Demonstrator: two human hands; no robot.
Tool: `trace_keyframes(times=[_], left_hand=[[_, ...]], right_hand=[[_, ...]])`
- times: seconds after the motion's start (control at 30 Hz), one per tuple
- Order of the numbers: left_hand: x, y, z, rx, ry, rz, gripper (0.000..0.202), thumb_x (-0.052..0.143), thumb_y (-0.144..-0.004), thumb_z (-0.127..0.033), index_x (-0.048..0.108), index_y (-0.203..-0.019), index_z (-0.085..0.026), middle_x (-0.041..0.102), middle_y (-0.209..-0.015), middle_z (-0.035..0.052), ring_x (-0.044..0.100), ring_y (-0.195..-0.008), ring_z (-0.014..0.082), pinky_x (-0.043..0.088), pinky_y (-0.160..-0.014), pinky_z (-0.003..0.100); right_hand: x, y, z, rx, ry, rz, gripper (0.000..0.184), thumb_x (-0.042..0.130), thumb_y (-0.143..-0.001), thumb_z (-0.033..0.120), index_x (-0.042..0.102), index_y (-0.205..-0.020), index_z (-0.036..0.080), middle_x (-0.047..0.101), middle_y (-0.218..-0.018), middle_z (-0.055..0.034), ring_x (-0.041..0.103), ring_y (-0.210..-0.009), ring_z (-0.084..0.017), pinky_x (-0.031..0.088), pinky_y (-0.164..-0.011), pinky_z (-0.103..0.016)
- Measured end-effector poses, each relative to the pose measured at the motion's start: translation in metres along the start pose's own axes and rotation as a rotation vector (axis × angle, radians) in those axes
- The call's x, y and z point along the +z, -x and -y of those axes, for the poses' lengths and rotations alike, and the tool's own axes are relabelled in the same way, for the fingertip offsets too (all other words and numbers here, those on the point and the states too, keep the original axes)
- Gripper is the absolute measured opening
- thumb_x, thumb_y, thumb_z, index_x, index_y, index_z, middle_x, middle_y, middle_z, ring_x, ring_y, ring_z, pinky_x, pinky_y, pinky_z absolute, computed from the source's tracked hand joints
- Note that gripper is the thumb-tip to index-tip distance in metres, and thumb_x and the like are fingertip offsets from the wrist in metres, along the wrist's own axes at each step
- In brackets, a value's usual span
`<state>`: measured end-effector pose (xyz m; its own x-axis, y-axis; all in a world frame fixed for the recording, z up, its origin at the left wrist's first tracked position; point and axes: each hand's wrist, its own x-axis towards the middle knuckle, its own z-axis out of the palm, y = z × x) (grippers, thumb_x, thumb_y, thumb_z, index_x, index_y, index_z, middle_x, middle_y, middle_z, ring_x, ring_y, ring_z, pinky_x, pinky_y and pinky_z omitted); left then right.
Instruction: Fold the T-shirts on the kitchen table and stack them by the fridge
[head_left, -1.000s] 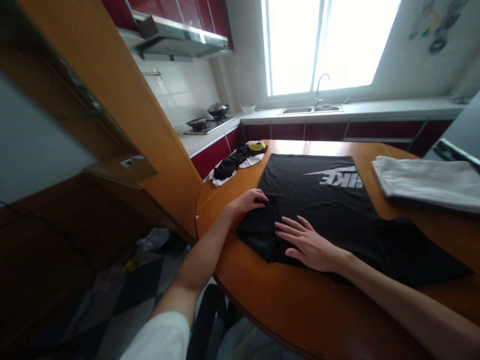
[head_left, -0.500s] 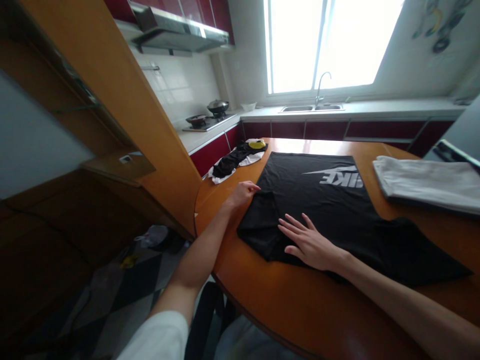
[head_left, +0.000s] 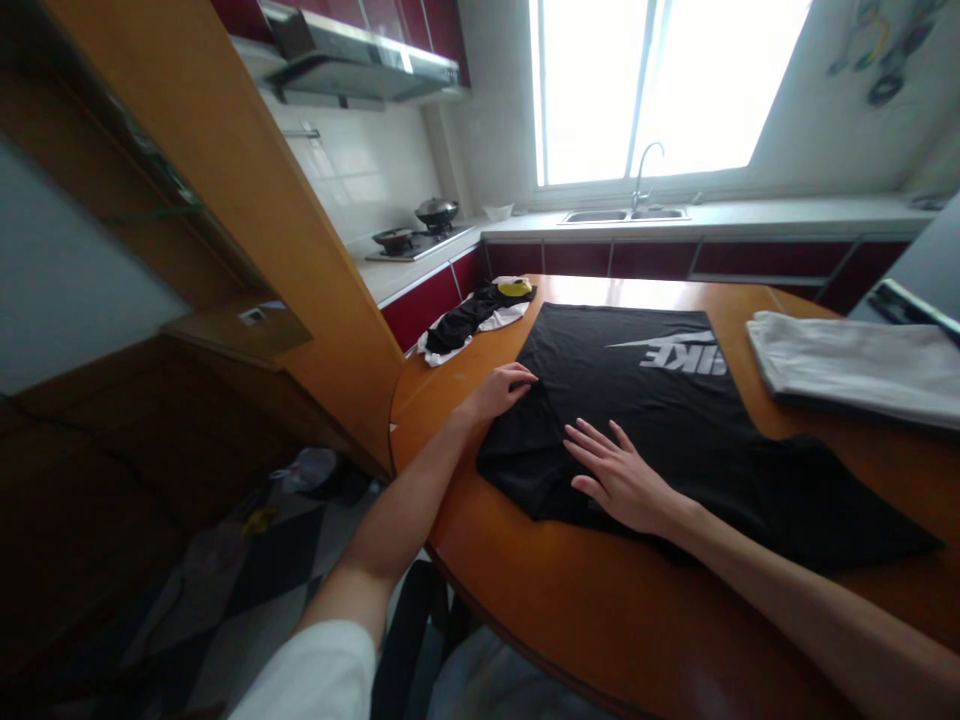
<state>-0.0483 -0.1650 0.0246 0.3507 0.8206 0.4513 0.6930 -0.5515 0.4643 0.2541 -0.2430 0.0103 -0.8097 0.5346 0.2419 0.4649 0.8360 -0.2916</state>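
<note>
A black T-shirt with white lettering and a swoosh lies spread on the wooden table, its hem toward the window. My left hand is at the shirt's left edge, fingers curled together on the cloth where the left sleeve meets the body. That sleeve lies folded inward over the shirt. Flat on the dark fabric near the collar end rests my right hand, its fingers spread and holding nothing. The right sleeve stretches out toward the table's right side.
The table has a rounded front edge close to my body. Folded grey-white cloth lies on a dark piece at right. A crumpled black-and-white garment sits at the far left edge. A wooden cabinet panel stands left.
My left hand has moved slightly right, onto the cloth at the sleeve fold. My right hand has shifted a little to the right and stays flat on the shirt.
</note>
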Motion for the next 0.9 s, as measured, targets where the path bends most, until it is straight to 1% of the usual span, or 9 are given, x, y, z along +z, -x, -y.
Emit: trace_keyframes(times=[0.1,0.23,0.33,0.4,0.5,0.6,0.7,0.83,0.9], left_hand=[[0.004,-0.003,-0.014,0.068,-0.023,0.065,0.022,0.060,-0.094,-0.021,0.074,-0.110,-0.018,0.071,-0.111,0.0081,0.066,-0.104,0.0196,0.052,-0.097,0.034],[-0.006,-0.005,-0.028,0.091,-0.049,0.159,0.022,0.060,-0.095,-0.022,0.074,-0.112,-0.019,0.070,-0.115,0.0082,0.066,-0.107,0.0200,0.051,-0.098,0.033],[-0.015,0.005,-0.037,0.068,-0.061,0.234,0.022,0.060,-0.096,-0.022,0.075,-0.112,-0.020,0.072,-0.115,0.0076,0.068,-0.106,0.0198,0.052,-0.098,0.032],[-0.015,0.020,-0.040,0.061,-0.062,0.270,0.026,0.059,-0.097,-0.025,0.072,-0.119,-0.021,0.070,-0.122,0.0085,0.066,-0.113,0.0209,0.050,-0.103,0.034],[-0.007,0.045,-0.039,0.047,-0.075,0.333,0.039,0.057,-0.099,-0.030,0.061,-0.137,-0.025,0.056,-0.146,0.0087,0.047,-0.139,0.0234,0.037,-0.117,0.042],[0.000,0.061,-0.034,0.012,-0.101,0.387,0.045,0.052,-0.102,-0.032,0.051,-0.147,-0.030,0.041,-0.158,0.0062,0.029,-0.150,0.0245,0.020,-0.124,0.052],[-0.005,0.059,-0.034,0.010,-0.050,0.388,0.044,0.050,-0.103,-0.034,0.051,-0.146,-0.029,0.041,-0.159,0.0060,0.028,-0.151,0.0246,0.020,-0.124,0.051],[-0.020,0.056,-0.040,0.003,0.055,0.246,0.042,0.042,-0.105,-0.033,0.053,-0.145,-0.027,0.048,-0.154,0.0068,0.036,-0.147,0.0222,0.030,-0.122,0.044],[-0.021,0.061,-0.042,-0.012,0.015,0.246,0.044,0.045,-0.104,-0.035,0.051,-0.147,-0.028,0.046,-0.155,0.0067,0.033,-0.149,0.0230,0.028,-0.123,0.046]], right_hand=[[0.001,0.001,-0.001,-0.007,-0.026,0.009,0.055,0.036,-0.104,0.050,0.046,-0.150,0.022,0.038,-0.159,-0.0105,0.026,-0.151,-0.029,0.016,-0.120,-0.064],[0.000,0.001,-0.002,-0.012,-0.051,0.043,0.056,0.035,-0.104,0.052,0.047,-0.150,0.022,0.040,-0.158,-0.0100,0.026,-0.151,-0.029,0.016,-0.121,-0.064],[-0.001,0.002,-0.003,-0.015,-0.069,0.048,0.056,0.036,-0.104,0.053,0.048,-0.150,0.023,0.042,-0.157,-0.0101,0.027,-0.151,-0.030,0.015,-0.121,-0.065],[-0.002,0.002,-0.004,-0.019,-0.081,0.040,0.055,0.038,-0.103,0.053,0.048,-0.150,0.024,0.043,-0.156,-0.0101,0.028,-0.150,-0.030,0.015,-0.121,-0.065],[-0.001,0.001,-0.004,-0.024,-0.087,0.033,0.054,0.039,-0.103,0.052,0.049,-0.149,0.025,0.043,-0.156,-0.0101,0.028,-0.150,-0.030,0.015,-0.121,-0.064],[0.000,0.001,-0.003,-0.023,-0.076,0.039,0.055,0.038,-0.103,0.052,0.049,-0.148,0.023,0.042,-0.157,-0.0108,0.028,-0.150,-0.030,0.015,-0.121,-0.064],[-0.001,0.001,-0.002,-0.019,-0.059,0.041,0.055,0.037,-0.104,0.052,0.048,-0.149,0.022,0.041,-0.158,-0.0109,0.027,-0.151,-0.029,0.016,-0.121,-0.064],[-0.004,0.000,-0.001,-0.022,-0.065,0.008,0.056,0.039,-0.103,0.051,0.044,-0.152,0.024,0.038,-0.159,-0.0098,0.026,-0.151,-0.028,0.018,-0.121,-0.062],[-0.004,0.000,-0.001,-0.039,-0.078,0.008,0.056,0.040,-0.103,0.050,0.041,-0.153,0.026,0.037,-0.160,-0.0093,0.026,-0.151,-0.028,0.018,-0.121,-0.062]])
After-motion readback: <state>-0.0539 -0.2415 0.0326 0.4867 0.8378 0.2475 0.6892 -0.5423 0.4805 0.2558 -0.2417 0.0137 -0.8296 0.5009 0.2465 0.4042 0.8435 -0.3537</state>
